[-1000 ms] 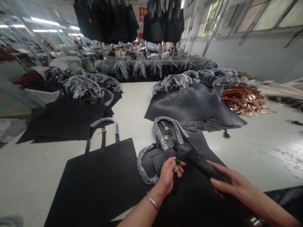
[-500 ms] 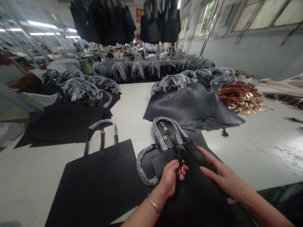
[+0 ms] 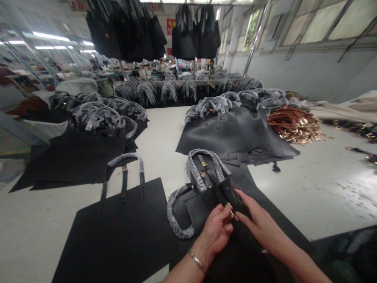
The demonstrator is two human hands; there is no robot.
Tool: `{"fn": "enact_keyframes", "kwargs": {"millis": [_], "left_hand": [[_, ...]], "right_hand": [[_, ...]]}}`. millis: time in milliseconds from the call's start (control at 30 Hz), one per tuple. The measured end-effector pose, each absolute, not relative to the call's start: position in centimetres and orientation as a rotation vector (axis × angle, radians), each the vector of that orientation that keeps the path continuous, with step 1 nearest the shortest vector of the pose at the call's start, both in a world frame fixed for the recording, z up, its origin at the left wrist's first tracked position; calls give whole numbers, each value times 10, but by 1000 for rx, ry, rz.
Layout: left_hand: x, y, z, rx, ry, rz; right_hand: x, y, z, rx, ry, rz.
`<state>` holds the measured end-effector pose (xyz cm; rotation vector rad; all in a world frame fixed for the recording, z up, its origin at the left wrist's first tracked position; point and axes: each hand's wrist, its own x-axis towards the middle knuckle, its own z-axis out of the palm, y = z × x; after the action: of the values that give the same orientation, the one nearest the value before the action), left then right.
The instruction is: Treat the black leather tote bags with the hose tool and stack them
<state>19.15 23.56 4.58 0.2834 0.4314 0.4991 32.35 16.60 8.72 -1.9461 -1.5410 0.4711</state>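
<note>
A black leather tote bag [image 3: 203, 196] with foam-wrapped handles lies in front of me on the white table [image 3: 318, 188]. My left hand [image 3: 216, 232] is closed, pinching a small gold clasp [image 3: 230, 208] on the bag's black strap [image 3: 226, 188]. My right hand [image 3: 259, 228] meets it from the right, fingertips closed on the same clasp and strap. A thin bracelet sits on my left wrist.
Another flat black tote [image 3: 118, 232] lies to the left. Stacks of black bags [image 3: 88, 141] with wrapped handles sit at the left and centre back [image 3: 229, 129]. A heap of brown straps with gold buckles [image 3: 294, 124] lies at the right. More bags hang overhead [image 3: 126, 27].
My right hand slid left along the strap and joined the left hand at the gold clasp. The left hand shifted slightly right and up with the clasp.
</note>
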Motion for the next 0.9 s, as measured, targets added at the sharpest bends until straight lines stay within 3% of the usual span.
{"fn": "enact_keyframes", "kwargs": {"millis": [333, 567, 900], "left_hand": [[187, 244, 47, 461, 304, 385], [186, 250, 45, 493, 349, 343], [186, 249, 45, 531, 343, 294]], "right_hand": [[326, 161, 100, -2047, -1666, 203], [339, 192, 134, -1834, -1828, 490], [336, 210, 130, -1778, -2031, 366]]}}
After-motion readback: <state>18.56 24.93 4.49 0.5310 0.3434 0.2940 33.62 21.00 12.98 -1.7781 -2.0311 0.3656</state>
